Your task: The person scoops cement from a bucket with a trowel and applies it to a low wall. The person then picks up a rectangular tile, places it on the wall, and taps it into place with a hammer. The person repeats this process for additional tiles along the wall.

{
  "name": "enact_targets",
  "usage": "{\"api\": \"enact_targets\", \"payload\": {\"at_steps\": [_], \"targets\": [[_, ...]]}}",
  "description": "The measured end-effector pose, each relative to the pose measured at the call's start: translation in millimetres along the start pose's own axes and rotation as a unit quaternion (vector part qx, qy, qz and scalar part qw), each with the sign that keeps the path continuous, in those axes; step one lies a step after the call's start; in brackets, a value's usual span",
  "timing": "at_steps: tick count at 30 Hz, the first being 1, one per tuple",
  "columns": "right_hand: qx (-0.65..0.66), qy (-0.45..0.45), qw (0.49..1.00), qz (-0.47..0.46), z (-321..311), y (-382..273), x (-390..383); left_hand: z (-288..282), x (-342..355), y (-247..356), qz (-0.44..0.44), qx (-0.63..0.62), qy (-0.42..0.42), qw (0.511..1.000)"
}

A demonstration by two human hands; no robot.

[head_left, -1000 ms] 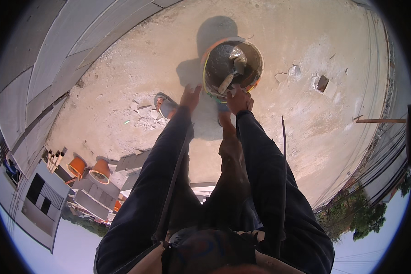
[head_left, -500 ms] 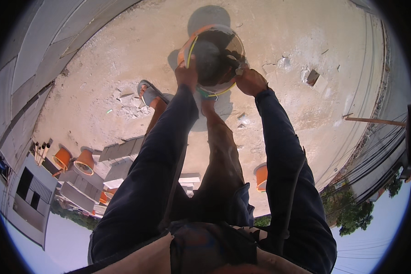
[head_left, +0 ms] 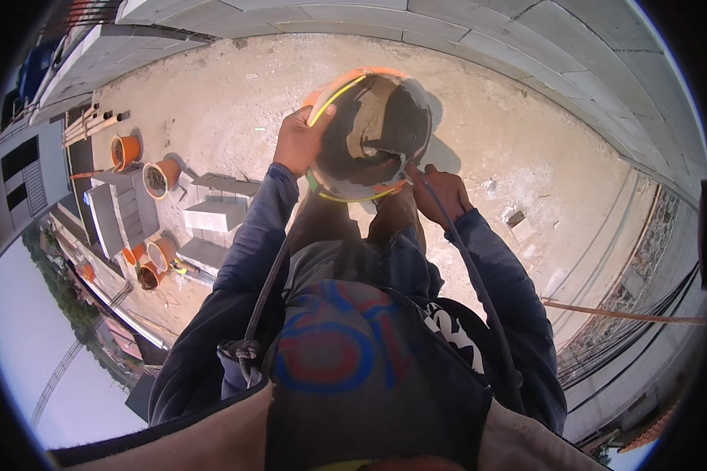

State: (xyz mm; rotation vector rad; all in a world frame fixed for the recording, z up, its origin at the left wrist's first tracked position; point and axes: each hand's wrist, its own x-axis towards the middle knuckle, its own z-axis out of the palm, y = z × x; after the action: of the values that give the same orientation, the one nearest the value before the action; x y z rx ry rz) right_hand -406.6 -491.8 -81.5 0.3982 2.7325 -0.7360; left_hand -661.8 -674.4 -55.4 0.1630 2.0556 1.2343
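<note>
An orange bucket [head_left: 320,95] is held up in front of my legs, its open mouth facing me. Inside it is a dark grey, wet-looking mix [head_left: 344,145], smeared over the walls, with a brownish sunlit patch. My left hand [head_left: 299,143] is closed on the left rim beside the yellow handle [head_left: 339,97]. At the lower right rim, my right hand [head_left: 440,194] is closed with its knuckles up. A small greyish edge shows near its fingertips, too unclear to name. The bucket's underside and my feet are hidden.
A grey block wall [head_left: 479,49] curves across the far side. To the left stand several orange buckets [head_left: 162,177] beside stacked grey blocks [head_left: 214,213]. A broken chunk [head_left: 516,219] lies on the dusty ground at right, near a long thin pole [head_left: 620,312].
The bucket has come up closer to my body and its mouth looks larger. My view has turned, bringing the block wall across the far side. Both hands stay at the rim.
</note>
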Motion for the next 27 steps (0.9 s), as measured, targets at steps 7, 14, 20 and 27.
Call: {"api": "enact_targets", "payload": {"at_steps": [7, 14, 20, 27], "targets": [[-0.075, -0.008, 0.987, -0.145, -97, -56, 15, -83, -30, 106, 0.146, 0.056, 0.022, 0.987], [-0.034, -0.060, 0.991, -0.116, -119, -98, 50, -112, -13, 147, 0.121, 0.013, 0.037, 0.992], [0.423, -0.212, 0.881, -0.002, -118, -104, 132, -122, 58, 137, 0.154, 0.014, 0.012, 0.988], [0.700, -0.286, 0.637, 0.146, -151, -110, 193, -185, 102, 161, 0.083, -0.090, -0.007, 0.993]]}}
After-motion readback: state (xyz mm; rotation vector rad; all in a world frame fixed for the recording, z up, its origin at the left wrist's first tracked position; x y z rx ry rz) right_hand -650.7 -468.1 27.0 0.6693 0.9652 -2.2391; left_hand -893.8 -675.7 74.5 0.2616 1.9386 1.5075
